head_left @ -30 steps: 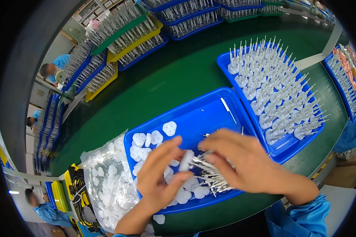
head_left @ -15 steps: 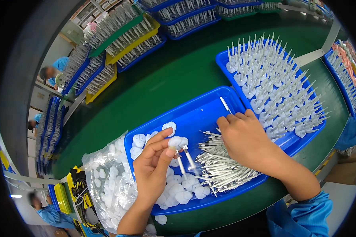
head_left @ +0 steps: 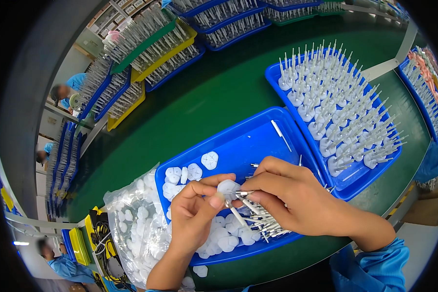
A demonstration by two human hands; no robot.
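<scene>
Over a blue tray (head_left: 231,148), my left hand (head_left: 192,214) pinches a white lobed plastic piece (head_left: 227,186) between thumb and fingers. Thin white rods (head_left: 238,217) with metal ends hang down from that piece. Close beside it, my right hand (head_left: 299,197) has thumb and fingers closed on another white rod (head_left: 245,193), its end at the piece; whether it has entered is hidden. Under my right hand lies a heap of loose rods (head_left: 267,228), partly covered. Loose white lobed pieces (head_left: 224,238) fill the tray's near left part.
A second blue tray (head_left: 273,73) at the right holds rows of white pieces with upright rods. Left of my tray lies a clear bag (head_left: 136,214) of white pieces. Stacked trays (head_left: 163,73) of rods stand at the back left of the green table (head_left: 190,109). People sit farther left.
My right hand has come from the tray's far side toward my left hand, bringing a rod to the lobed piece. The left hand has tilted the piece slightly.
</scene>
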